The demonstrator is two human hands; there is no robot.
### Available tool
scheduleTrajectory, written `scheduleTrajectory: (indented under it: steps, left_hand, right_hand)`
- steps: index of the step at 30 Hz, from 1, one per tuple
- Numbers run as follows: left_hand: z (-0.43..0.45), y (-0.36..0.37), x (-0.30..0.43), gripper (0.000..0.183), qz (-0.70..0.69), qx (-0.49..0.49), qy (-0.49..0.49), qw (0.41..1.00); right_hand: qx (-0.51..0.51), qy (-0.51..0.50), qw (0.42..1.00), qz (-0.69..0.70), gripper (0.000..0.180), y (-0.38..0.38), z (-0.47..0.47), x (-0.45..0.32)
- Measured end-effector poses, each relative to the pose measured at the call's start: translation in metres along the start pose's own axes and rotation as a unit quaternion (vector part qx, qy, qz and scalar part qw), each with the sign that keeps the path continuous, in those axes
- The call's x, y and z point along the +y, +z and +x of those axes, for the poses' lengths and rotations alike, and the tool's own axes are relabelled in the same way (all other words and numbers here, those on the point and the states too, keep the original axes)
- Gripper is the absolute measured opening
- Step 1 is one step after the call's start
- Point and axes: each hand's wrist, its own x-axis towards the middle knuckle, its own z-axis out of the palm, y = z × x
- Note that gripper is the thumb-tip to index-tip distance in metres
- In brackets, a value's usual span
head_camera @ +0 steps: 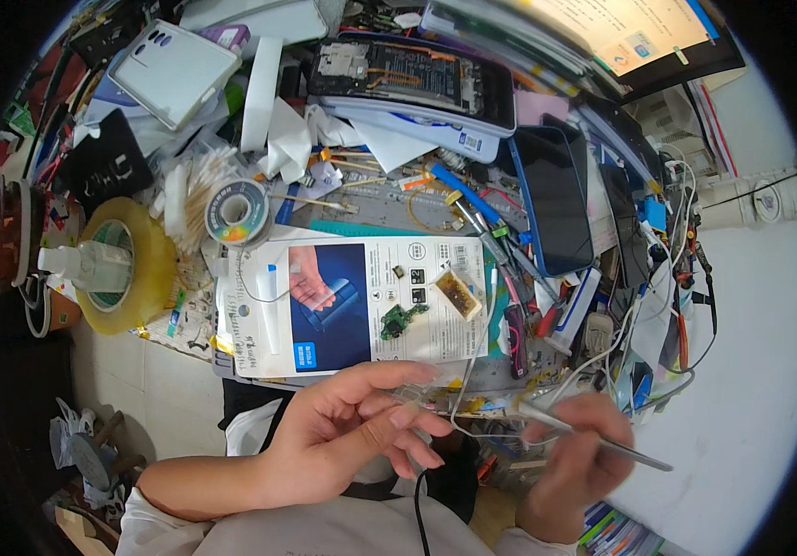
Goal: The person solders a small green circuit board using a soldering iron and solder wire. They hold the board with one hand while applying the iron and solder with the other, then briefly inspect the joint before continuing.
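Observation:
Near the table's front edge, my left hand pinches a small clear plastic piece between thumb and index finger; its exact kind is hard to make out. My right hand, blurred, grips slim metal tweezers to the right of it. Beyond my left hand lies a printed white package card. On the card rest a small green circuit board, a tiny dark component and a small white tray with brown residue inside. A white cable runs between my hands.
A solder spool, tape roll and clear bottle stand at left. An opened phone lies at the back, a dark phone at right. Screwdrivers and loose cables crowd the right side.

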Motion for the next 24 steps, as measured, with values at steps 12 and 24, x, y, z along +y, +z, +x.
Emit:
scheduleTrajectory:
  steps: [12,24]
  left_hand:
    - [-0.0029,0.0052,-0.0016,0.041,-0.017,-0.017,-0.041,0.999]
    - [-0.0048,0.0055,-0.002,0.041,-0.032,-0.02,-0.042,0.998]
  right_hand:
    - [-0.013,0.04,0.993,0.108,0.037,0.007,0.0005,-0.0012]
    - [-0.023,0.03,0.994,0.099,0.033,0.0081,-0.0044,-0.0034]
